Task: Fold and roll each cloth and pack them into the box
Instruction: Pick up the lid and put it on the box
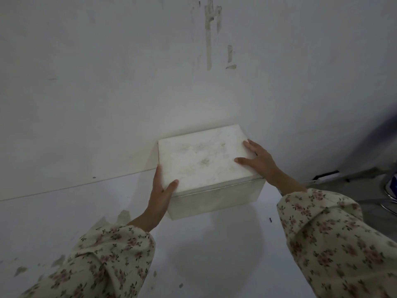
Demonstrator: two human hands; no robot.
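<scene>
A white box (217, 201) with a flat white lid (202, 158) sits on the white table against the wall. My left hand (160, 193) clasps the lid's near left corner, thumb on top and fingers down the side. On the right edge of the lid rests my right hand (261, 161), fingers spread over the top. The lid is closed on the box, so the inside is hidden. No cloth is in view.
A white wall (129, 82) with peeling tape marks rises directly behind the box. The table (64, 211) runs left and toward me, with small paper scraps at the near left. Grey floor and a chrome stool base (390, 190) lie at the right.
</scene>
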